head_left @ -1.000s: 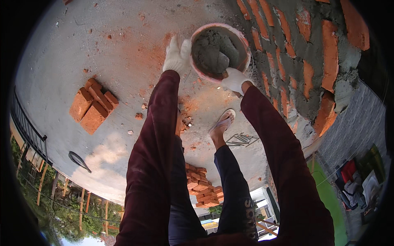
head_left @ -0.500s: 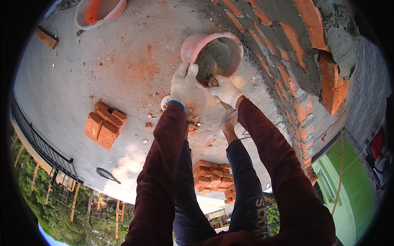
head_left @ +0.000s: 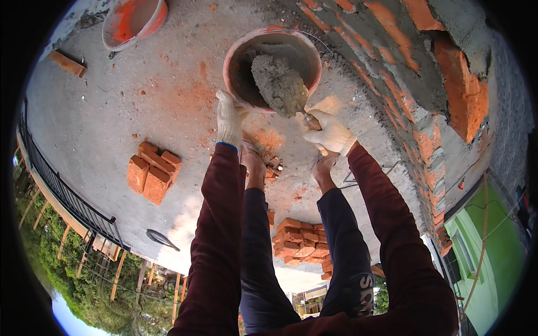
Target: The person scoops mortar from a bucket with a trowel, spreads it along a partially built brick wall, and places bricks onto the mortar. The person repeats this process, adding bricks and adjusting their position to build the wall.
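Trowel (head_left: pixel 305 113) with mortar (head_left: pixel 277 81) is pointing forward-left over the bucket (head_left: pixel 240 70), its long axis lying diagonally, the right hand (head_left: pixel 332 133) grasping its handle (head_left: pixel 312 122).

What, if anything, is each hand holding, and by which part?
The right hand holds a trowel by its handle. The left hand is at the bucket rim; whether it grips cannot be told.
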Demonstrator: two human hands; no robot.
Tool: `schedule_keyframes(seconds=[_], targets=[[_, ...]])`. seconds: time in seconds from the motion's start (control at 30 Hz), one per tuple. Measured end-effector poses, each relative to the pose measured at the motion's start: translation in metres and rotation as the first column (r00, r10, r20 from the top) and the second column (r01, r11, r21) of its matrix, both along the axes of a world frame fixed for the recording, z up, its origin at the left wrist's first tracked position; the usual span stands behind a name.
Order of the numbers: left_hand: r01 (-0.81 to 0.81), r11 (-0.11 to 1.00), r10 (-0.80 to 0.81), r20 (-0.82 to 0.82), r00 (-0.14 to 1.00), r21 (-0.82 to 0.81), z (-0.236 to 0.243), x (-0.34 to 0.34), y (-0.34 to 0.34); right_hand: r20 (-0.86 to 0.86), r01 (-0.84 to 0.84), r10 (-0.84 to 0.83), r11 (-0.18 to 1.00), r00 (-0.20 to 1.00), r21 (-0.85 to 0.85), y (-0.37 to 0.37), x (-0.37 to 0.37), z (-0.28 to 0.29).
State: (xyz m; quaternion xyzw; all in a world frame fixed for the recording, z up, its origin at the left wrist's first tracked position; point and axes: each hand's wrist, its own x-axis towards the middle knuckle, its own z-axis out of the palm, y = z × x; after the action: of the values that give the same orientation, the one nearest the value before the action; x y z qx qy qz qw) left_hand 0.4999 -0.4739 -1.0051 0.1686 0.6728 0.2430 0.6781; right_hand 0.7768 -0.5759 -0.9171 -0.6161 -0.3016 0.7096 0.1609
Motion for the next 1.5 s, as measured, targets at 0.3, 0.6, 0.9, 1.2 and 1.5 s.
schedule_keyframes(seconds=[0.3, 0.6, 0.9, 1.2, 1.5], targets=[[0.178, 0.981, -0.185, -0.081, 0.979, -0.082, 0.056, -0.049, -0.082, 0.163, -0.210, 0.177, 0.954, 0.971, 0.212, -0.015, 0.039, 0.123], [0.935, 0.355, -0.888, -0.307, 0.342, 0.015, 0.306, -0.052, -0.211, 0.313, 0.184, -0.173, 0.983, 0.934, -0.006, -0.045, 0.126, 0.358], [0.999, 0.003, -0.821, -0.570, 0.025, 0.040, 0.362, -0.037, -0.243, 0.864, -0.310, -0.368, 0.824, 0.343, 0.474, -0.056, 0.172, 0.301], [1.000, 0.005, -0.798, -0.603, 0.015, 0.018, 0.351, -0.032, -0.242, 0.757, -0.126, -0.597, 0.757, 0.266, 0.641, -0.062, 0.117, 0.297], [0.995, -0.051, -0.817, -0.569, -0.093, -0.089, 0.349, -0.030, -0.225, -0.152, 0.895, -0.906, 0.342, 0.395, 0.287, -0.077, 0.008, 0.238]])
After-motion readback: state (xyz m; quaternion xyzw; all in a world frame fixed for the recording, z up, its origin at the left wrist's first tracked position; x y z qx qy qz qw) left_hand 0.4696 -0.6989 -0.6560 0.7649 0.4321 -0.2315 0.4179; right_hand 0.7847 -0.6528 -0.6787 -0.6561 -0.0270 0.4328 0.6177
